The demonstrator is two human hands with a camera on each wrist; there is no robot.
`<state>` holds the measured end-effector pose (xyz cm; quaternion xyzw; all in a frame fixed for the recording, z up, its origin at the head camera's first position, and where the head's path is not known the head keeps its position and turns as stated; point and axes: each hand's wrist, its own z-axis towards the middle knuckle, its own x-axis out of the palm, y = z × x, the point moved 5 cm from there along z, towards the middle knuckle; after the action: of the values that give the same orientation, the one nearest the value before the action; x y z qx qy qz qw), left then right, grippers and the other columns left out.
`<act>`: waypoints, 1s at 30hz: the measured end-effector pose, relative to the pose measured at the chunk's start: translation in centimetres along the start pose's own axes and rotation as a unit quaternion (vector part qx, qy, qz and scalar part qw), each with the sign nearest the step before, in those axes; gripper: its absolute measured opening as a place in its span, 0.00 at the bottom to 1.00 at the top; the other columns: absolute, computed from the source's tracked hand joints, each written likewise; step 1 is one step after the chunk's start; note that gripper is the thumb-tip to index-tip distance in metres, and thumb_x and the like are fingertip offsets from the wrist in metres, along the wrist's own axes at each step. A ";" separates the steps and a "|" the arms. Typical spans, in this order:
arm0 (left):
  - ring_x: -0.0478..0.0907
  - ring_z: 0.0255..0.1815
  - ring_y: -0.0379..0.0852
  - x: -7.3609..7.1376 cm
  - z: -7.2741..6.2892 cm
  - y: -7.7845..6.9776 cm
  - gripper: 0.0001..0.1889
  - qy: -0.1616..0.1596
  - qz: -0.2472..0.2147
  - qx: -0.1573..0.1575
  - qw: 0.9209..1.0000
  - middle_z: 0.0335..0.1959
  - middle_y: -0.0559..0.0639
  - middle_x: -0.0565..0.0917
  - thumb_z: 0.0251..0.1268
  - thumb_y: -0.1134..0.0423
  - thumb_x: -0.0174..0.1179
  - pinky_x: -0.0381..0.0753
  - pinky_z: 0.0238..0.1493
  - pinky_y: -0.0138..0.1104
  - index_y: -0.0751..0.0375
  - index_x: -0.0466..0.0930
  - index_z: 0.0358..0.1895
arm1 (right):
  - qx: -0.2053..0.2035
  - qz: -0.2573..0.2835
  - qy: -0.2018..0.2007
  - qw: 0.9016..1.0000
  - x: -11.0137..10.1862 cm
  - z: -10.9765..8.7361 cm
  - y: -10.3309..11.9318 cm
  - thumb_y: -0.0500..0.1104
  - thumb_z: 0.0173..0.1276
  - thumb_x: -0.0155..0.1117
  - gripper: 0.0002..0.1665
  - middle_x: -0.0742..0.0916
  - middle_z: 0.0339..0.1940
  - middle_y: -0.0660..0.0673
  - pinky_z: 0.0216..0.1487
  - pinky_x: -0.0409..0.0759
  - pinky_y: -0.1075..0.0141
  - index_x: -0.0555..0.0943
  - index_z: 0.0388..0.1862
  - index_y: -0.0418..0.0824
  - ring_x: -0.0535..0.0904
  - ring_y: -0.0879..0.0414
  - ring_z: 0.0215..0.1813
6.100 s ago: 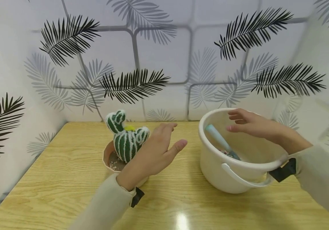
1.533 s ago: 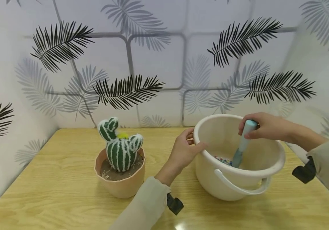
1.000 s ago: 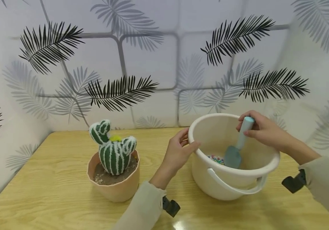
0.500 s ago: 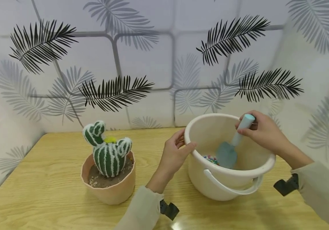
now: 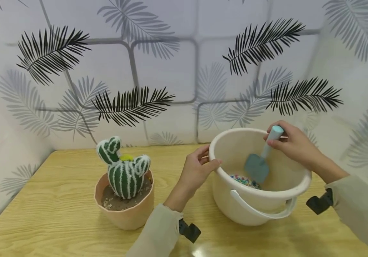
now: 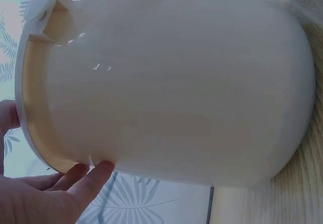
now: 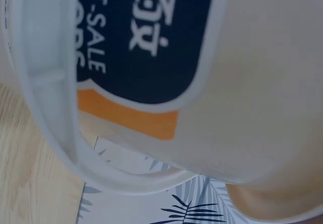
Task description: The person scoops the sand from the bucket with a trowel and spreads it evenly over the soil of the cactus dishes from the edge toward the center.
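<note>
Within the bucket's open rim [image 5: 272, 195], the right hand's [image 5: 296, 147] shovel [image 5: 256, 167] tilts.

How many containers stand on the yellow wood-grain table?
2: the peach, wavy-rimmed pot on the left and the round cream plastic bucket on the right. Anything small behind the bucket would be hidden.

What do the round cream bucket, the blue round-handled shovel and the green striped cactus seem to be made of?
Round cream bucket: probably smooth, glossy plastic; bright reflections show on it.
Blue round-handled shovel: perhaps matte plastic, since no metallic shine shows.
Green striped cactus: likely matte yarn or fabric; its white stripes look fuzzy.
</note>
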<state>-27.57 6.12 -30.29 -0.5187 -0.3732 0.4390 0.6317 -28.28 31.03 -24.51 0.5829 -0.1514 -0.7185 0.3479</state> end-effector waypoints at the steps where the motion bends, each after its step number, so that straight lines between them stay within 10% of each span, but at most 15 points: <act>1: 0.78 0.57 0.55 0.0 0.0 -0.1 0.27 0.001 -0.003 0.002 1.000 0.59 0.64 0.75 0.61 0.68 0.59 0.81 0.52 0.38 0.64 0.69 0.66 | 0.002 0.002 0.005 1.000 0.1 0.1 0.0 0.35 0.70 0.57 0.16 0.82 0.52 0.29 0.43 0.77 0.81 0.69 0.54 0.30 0.78 0.72 0.46; 7: 0.77 0.57 0.58 -0.2 0.4 -0.1 0.28 -0.009 -0.041 0.006 0.999 0.60 0.66 0.74 0.62 0.70 0.57 0.80 0.53 0.38 0.67 0.67 0.67 | 0.005 0.037 0.026 0.999 0.6 0.7 -0.2 0.36 0.73 0.52 0.17 0.80 0.54 0.27 0.45 0.78 0.78 0.65 0.56 0.29 0.77 0.73 0.46; 13: 0.78 0.53 0.53 -0.4 0.6 0.3 0.26 -0.029 -0.050 -0.001 0.998 0.58 0.70 0.75 0.61 0.72 0.57 0.80 0.53 0.37 0.74 0.67 0.64 | 0.019 0.040 0.045 0.998 1.6 1.4 -0.5 0.36 0.74 0.49 0.15 0.79 0.55 0.27 0.46 0.74 0.81 0.64 0.55 0.29 0.76 0.38 0.59; 20: 0.77 0.54 0.53 0.1 0.9 0.3 0.26 -0.027 -0.027 0.001 0.999 0.56 0.68 0.76 0.60 0.71 0.57 0.81 0.53 0.36 0.73 0.69 0.63 | 0.051 0.078 0.043 0.995 1.9 2.0 -0.9 0.39 0.75 0.48 0.17 0.78 0.54 0.29 0.48 0.77 0.75 0.63 0.56 0.28 0.75 0.71 0.47; 30: 0.77 0.55 0.53 -0.1 0.7 0.1 0.26 -0.025 -0.034 0.001 0.999 0.57 0.69 0.76 0.60 0.70 0.57 0.81 0.53 0.37 0.72 0.69 0.63 | 0.061 0.089 0.055 0.993 1.5 1.9 -0.5 0.40 0.77 0.44 0.18 0.80 0.50 0.36 0.48 0.79 0.76 0.64 0.54 0.25 0.74 0.76 0.44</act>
<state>-28.28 6.28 -30.21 -0.4936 -0.4059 0.4309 0.6371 -30.35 29.98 -25.40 0.6256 -0.2273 -0.6410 0.3821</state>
